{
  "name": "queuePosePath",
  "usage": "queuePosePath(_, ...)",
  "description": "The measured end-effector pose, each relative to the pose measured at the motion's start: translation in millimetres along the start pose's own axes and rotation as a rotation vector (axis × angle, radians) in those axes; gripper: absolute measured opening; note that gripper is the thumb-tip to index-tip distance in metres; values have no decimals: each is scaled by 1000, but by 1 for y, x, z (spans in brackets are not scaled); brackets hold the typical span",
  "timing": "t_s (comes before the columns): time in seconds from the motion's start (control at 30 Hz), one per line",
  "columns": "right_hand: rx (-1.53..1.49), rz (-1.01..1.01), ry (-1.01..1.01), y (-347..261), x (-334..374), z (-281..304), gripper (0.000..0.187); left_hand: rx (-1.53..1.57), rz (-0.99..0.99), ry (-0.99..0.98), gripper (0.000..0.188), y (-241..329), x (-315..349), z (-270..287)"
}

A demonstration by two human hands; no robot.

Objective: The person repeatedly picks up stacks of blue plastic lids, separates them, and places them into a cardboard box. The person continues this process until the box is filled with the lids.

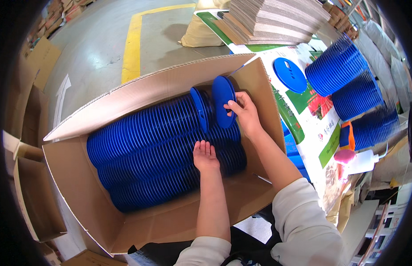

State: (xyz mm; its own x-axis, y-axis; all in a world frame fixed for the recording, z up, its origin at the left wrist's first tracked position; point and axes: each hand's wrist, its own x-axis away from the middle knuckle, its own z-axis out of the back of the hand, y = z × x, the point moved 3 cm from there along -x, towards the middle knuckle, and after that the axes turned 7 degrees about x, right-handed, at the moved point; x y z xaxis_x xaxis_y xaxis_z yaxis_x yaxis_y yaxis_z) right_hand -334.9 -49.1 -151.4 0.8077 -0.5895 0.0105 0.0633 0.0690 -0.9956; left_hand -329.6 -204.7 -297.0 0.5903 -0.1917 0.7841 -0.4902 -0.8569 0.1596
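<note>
A large cardboard box (73,177) in front of me holds rows of blue round plastic discs (144,133) packed on edge. At the right end of the far row, one disc (198,108) leans apart from the others. My right hand (245,113) grips another blue disc (221,99) by its edge, fingers through or at its hole, and holds it upright above the row's end. Palm up, my left hand (206,155) lies over the middle row with its fingers stretched out and slightly bent. It holds nothing; whether it touches the discs I cannot tell.
On the table (312,137) to the right lie a single blue disc (289,74) and several stacks of discs (336,66). A white squeeze bottle (362,162) and an orange-handled tool (347,136) are nearby. Flat cardboard (272,20) is piled behind; open boxes (35,195) stand left.
</note>
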Motion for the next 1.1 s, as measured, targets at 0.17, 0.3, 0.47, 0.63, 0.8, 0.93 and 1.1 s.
queuePosePath(0.17, 3, -11, -78, 13, -8, 5, 19, 18, 20, 13, 34, 3, 4, -4)
queuePosePath(0.3, 455, 112, 79, 55, -28, 15, 41, 20, 45, 13, 32, -3, 7, -10)
queuePosePath(0.47, 488, 367, -30, 17, -3, -24, 52, 26, 27, 2, 31, 13, -4, 0)
queuePosePath(0.63, 542, 213, -198, 46, -9, -40, 29, 25, 47, 6, 32, 6, 3, -8)
queuePosePath(0.8, 17, 53, -233, 23, -9, -44, 16, 60, 42, 27, 33, 8, 0, -5)
queuePosePath(0.93, 19, -90, -372, -20, -2, -22, 20, 32, 39, 28, 31, 5, 8, -11)
queuePosePath(1.1, -22, -145, -344, -12, -2, -18, 16, 48, 26, 7, 37, 3, 9, -9)
